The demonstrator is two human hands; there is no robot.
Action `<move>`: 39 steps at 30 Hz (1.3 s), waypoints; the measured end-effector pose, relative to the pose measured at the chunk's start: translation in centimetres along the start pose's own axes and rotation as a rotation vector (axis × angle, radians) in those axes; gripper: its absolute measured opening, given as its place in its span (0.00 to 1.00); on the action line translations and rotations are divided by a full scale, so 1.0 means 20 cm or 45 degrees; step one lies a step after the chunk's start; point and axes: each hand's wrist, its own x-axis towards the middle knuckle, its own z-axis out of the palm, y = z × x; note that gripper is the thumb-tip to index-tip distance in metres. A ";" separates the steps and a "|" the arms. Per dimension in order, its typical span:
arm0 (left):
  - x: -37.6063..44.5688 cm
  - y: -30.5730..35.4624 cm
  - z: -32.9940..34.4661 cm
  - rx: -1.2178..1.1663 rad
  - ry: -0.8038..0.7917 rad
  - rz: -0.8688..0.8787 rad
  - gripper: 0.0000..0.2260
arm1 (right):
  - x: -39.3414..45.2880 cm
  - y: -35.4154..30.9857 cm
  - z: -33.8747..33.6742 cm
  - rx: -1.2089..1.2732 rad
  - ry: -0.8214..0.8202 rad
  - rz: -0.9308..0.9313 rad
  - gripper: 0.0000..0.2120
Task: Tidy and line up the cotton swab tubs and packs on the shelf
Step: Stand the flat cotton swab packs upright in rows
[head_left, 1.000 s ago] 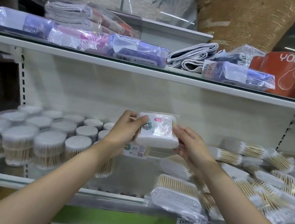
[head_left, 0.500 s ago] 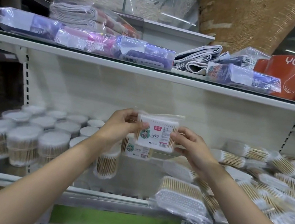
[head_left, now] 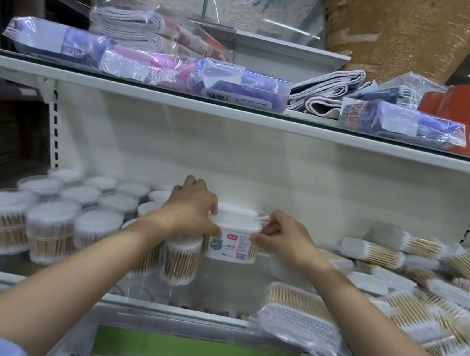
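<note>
A labelled pack (head_left: 232, 244) was gripped from both sides, the left hand (head_left: 191, 211) curled over its top at nine o'clock and the right hand (head_left: 285, 239) pinching its edge at three o'clock. It was held upright at the middle of the shelf (head_left: 24, 279), just right of the tubs (head_left: 47, 214), whether touching the shelf could not be told. The placing step seemed to be in hand; next, it would likely need squaring against the tub row. Loose packs (head_left: 396, 285) lay jumbled toward three o'clock. Wrapped cloths (head_left: 153, 64) were stacked on the upper shelf at twelve o'clock.
</note>
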 end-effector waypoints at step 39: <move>0.06 0.68 0.18 -1.250 0.230 -0.167 0.22 | -0.16 0.37 -0.48 0.445 0.217 0.057 0.21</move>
